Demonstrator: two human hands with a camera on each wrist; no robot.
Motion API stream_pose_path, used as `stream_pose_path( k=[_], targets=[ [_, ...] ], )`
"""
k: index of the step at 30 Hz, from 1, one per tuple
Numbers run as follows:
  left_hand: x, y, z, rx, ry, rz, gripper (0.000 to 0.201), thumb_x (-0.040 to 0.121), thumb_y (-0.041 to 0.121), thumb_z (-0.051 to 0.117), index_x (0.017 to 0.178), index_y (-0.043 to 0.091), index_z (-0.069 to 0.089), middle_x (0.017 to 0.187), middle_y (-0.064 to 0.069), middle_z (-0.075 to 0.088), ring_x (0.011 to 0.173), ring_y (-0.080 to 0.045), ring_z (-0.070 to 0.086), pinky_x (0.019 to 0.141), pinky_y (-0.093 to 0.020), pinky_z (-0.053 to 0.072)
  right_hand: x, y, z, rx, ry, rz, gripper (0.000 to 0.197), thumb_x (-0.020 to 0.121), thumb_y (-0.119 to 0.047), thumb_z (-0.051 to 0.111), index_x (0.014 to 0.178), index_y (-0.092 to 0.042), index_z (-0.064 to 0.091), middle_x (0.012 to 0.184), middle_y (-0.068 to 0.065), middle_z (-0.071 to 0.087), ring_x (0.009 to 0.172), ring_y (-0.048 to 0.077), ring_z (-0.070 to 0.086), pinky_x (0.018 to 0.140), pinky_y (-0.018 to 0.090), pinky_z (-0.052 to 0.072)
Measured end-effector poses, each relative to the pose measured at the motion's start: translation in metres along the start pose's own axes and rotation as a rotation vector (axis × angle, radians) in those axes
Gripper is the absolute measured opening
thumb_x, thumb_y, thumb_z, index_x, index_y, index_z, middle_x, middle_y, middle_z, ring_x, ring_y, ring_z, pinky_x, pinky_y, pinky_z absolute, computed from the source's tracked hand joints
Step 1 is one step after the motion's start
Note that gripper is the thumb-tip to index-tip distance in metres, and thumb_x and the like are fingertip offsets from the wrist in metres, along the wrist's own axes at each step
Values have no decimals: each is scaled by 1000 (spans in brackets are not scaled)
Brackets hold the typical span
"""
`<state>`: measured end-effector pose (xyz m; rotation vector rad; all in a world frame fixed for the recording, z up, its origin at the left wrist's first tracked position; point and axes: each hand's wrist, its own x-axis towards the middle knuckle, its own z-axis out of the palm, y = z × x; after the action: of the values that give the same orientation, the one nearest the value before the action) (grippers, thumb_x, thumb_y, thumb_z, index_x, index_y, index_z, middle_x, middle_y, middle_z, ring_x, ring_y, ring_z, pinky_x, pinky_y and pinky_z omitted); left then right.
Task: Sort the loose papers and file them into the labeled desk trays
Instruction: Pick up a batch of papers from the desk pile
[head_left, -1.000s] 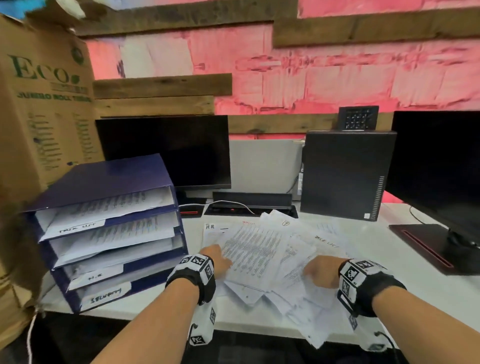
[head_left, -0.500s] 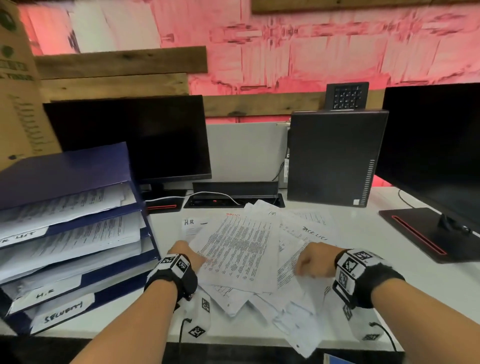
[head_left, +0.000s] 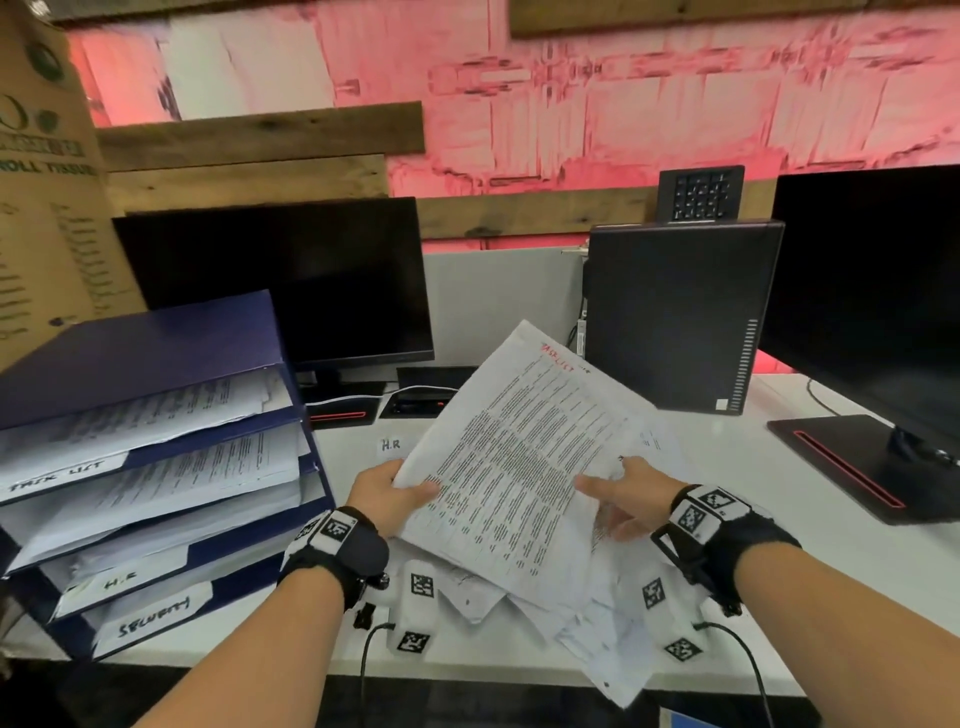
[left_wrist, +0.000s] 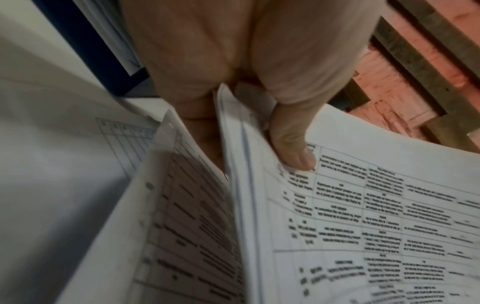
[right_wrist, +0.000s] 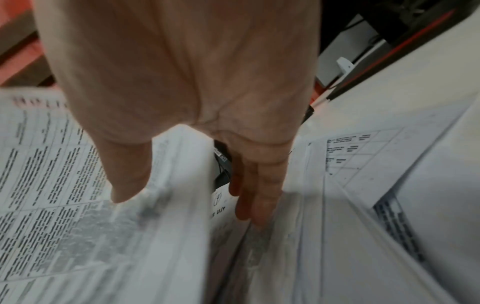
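Note:
A printed sheet (head_left: 519, 467) headed in red handwriting is raised and tilted above the pile of loose papers (head_left: 597, 623) on the white desk (head_left: 831, 571). My left hand (head_left: 387, 491) pinches its left edge, thumb on top (left_wrist: 296, 156) and fingers beneath. My right hand (head_left: 618, 499) is at its right edge: the thumb lies on the sheet (right_wrist: 52, 185) and the straight fingers (right_wrist: 249, 201) reach below into the pile. A blue stacked tray unit (head_left: 156, 353) stands at the left, holding papers, with handwritten labels "TASK LIST" (head_left: 62, 478) and "H.R" (head_left: 119, 582). A sheet marked "H.R" (head_left: 390, 446) lies on the desk.
A dark monitor (head_left: 291, 280) stands behind the trays and a black computer tower (head_left: 675, 312) behind the pile. A second monitor (head_left: 872, 291) and its base (head_left: 841, 462) fill the right side. A cardboard box (head_left: 41, 208) rises at far left. Papers overhang the desk's front edge (head_left: 467, 670).
Both hands were on the flat pile; now they have lifted the top printed sheet up and tilted it. The tray unit sits closer in view.

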<state>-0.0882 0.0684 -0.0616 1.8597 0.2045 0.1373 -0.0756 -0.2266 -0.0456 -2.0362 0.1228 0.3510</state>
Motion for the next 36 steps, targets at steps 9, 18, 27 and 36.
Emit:
stream_pose_path(
  k=[9, 18, 27, 36],
  targets=[
    [13, 1, 18, 402, 48, -87, 38, 88, 47, 57, 114, 20, 59, 120, -7, 62, 105, -27, 59, 90, -34, 48, 13, 7, -27, -136, 275, -25, 18, 84, -2, 58, 101, 1, 64, 100, 20, 68, 89, 36, 67, 79, 49, 57],
    [21, -14, 12, 868, -168, -260, 98, 73, 68, 63, 143, 11, 27, 146, -9, 39, 130, -28, 43, 105, -37, 40, 11, 32, -56, -384, 406, 119, 27, 88, -4, 53, 111, 9, 59, 117, 24, 60, 107, 36, 57, 82, 30, 44],
    [18, -7, 11, 876, -208, -284, 85, 68, 61, 73, 129, 8, 47, 125, -8, 57, 107, -24, 57, 84, -27, 47, 5, 32, -53, -510, 312, 111, 7, 89, -10, 55, 89, -3, 54, 92, 9, 54, 83, 23, 52, 49, 15, 33],
    [17, 9, -6, 513, 7, 29, 14, 80, 8, 71, 82, 14, 59, 84, -5, 61, 79, -22, 57, 69, -25, 46, 0, 31, -61, -273, 274, 29, 11, 89, -12, 56, 92, -2, 60, 99, 11, 65, 89, 27, 63, 78, 36, 55]
  ],
)
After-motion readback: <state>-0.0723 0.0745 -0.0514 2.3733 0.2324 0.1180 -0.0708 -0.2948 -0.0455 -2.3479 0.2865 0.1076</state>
